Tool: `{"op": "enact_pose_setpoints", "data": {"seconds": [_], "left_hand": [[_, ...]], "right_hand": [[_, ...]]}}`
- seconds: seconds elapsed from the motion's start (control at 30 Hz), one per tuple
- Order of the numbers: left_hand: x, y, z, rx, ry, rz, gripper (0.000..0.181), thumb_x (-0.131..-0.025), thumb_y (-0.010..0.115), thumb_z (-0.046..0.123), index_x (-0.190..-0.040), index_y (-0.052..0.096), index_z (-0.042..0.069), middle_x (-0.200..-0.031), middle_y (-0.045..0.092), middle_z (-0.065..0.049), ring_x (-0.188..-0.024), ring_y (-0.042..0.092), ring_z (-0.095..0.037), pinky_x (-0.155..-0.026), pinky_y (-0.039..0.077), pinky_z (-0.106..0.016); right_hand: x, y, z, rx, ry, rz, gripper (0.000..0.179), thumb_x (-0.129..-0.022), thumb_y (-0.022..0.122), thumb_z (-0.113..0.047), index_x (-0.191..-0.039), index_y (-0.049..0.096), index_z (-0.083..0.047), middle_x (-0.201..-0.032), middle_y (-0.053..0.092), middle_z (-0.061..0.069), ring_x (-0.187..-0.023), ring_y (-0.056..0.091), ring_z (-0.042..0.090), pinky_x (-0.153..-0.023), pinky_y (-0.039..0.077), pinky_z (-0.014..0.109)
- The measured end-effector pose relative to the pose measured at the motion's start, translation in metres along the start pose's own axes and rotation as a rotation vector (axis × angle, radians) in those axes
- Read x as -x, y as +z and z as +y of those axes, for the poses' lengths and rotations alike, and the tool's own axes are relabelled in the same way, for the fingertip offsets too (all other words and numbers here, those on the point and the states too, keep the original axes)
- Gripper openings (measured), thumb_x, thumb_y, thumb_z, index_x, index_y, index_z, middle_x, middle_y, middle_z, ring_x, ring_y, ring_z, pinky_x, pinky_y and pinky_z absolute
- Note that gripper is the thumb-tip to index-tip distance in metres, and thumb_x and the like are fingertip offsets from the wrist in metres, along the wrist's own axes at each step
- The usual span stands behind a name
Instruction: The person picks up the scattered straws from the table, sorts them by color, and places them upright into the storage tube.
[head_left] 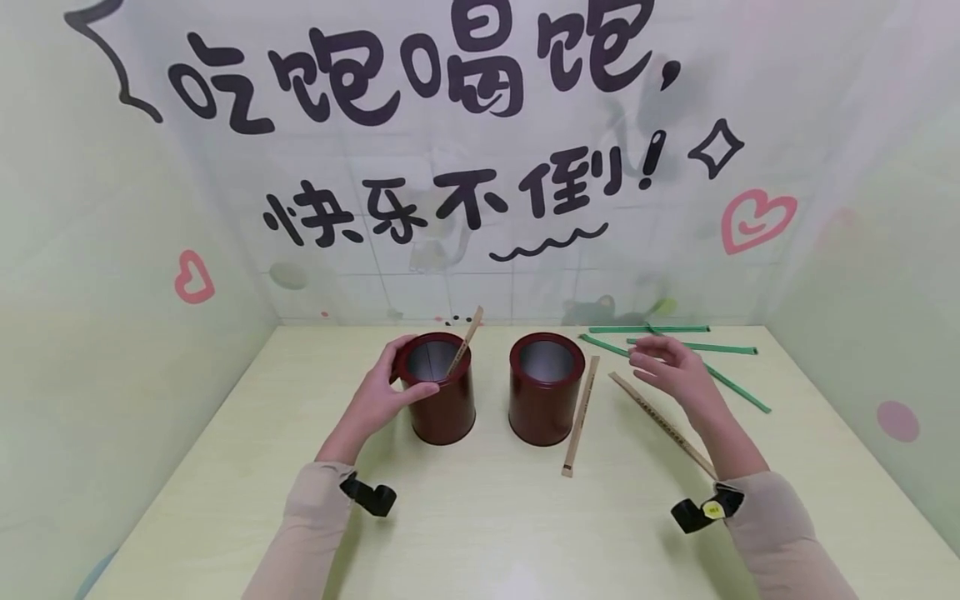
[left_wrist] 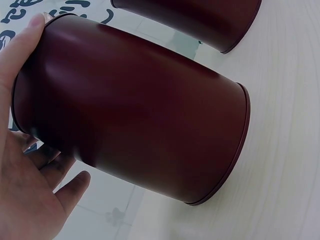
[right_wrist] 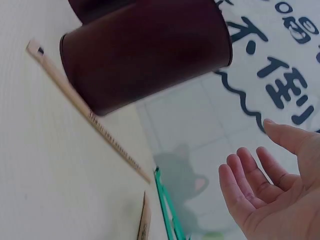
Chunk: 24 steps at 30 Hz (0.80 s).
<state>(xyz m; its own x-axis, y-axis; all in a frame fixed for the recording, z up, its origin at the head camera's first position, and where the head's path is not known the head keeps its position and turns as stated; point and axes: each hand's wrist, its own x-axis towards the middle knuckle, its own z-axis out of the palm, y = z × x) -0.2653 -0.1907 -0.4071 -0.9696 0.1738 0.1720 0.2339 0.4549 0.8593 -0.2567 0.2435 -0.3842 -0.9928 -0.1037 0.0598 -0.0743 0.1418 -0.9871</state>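
My left hand (head_left: pixel 380 395) holds the left dark red canister (head_left: pixel 444 414) near its top, thumb on the near side and fingers around the left side. That canister stands upright and open at the top, with a thin brown paper-wrapped stick (head_left: pixel 467 342) leaning out of it. To its right stands a second dark red canister (head_left: pixel 546 412), apart from it. My right hand (head_left: pixel 672 371) hovers above the table over the green sticks, palm facing left and fingers loosely bent. In the right wrist view, nothing is between the fingers (right_wrist: pixel 250 182).
One brown paper-wrapped stick (head_left: pixel 581 417) lies beside the right canister. Another brown stick (head_left: pixel 663 423) lies under my right forearm. Several thin green sticks (head_left: pixel 738 393) lie crossed at the back right. A printed cloth wall (head_left: pixel 480 283) closes off the table's back.
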Motion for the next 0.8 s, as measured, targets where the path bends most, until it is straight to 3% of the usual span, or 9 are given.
{"op": "enact_pose_setpoints", "data": {"seconds": [0.1, 0.37, 0.63, 0.8], "left_hand": [[0.0, 0.0, 0.0, -0.002, -0.001, -0.002, 0.084, -0.085, 0.08, 0.028, -0.152, 0.031, 0.015, -0.15, 0.045, -0.015, -0.14, 0.044, -0.036, -0.115, 0.037, -0.057], [0.001, -0.001, -0.001, 0.0, 0.011, 0.0, 0.084, -0.085, 0.08, 0.026, -0.152, 0.031, 0.013, -0.15, 0.046, -0.016, -0.139, 0.045, -0.036, -0.116, 0.037, -0.056], [0.002, -0.001, -0.001, -0.008, 0.01, -0.006, 0.084, -0.085, 0.08, 0.027, -0.152, 0.031, 0.013, -0.15, 0.045, -0.016, -0.14, 0.043, -0.035, -0.116, 0.037, -0.056], [0.002, -0.001, -0.002, -0.002, 0.009, -0.005, 0.084, -0.085, 0.08, 0.026, -0.152, 0.031, 0.013, -0.15, 0.046, -0.016, -0.139, 0.044, -0.035, -0.116, 0.037, -0.056]], "right_hand": [[0.0, -0.011, 0.012, 0.012, 0.029, 0.007, 0.041, -0.099, 0.063, -0.023, -0.131, 0.049, -0.002, -0.103, 0.063, -0.018, -0.097, 0.066, -0.005, -0.09, 0.056, 0.018], [0.003, -0.034, 0.038, 0.117, 0.103, -0.01, 0.059, -0.101, 0.059, -0.027, -0.141, 0.038, 0.012, -0.105, 0.062, -0.017, -0.095, 0.064, -0.008, -0.087, 0.056, 0.017], [0.011, -0.048, 0.057, 0.231, 0.23, -0.089, 0.064, -0.103, 0.055, -0.031, -0.143, 0.036, 0.014, -0.131, 0.06, 0.021, -0.097, 0.064, -0.004, -0.088, 0.056, 0.019], [0.015, -0.056, 0.064, 0.324, 0.277, -0.124, 0.061, -0.101, 0.058, -0.028, -0.139, 0.04, 0.016, -0.123, 0.064, 0.019, -0.091, 0.063, -0.004, -0.081, 0.056, 0.018]]}}
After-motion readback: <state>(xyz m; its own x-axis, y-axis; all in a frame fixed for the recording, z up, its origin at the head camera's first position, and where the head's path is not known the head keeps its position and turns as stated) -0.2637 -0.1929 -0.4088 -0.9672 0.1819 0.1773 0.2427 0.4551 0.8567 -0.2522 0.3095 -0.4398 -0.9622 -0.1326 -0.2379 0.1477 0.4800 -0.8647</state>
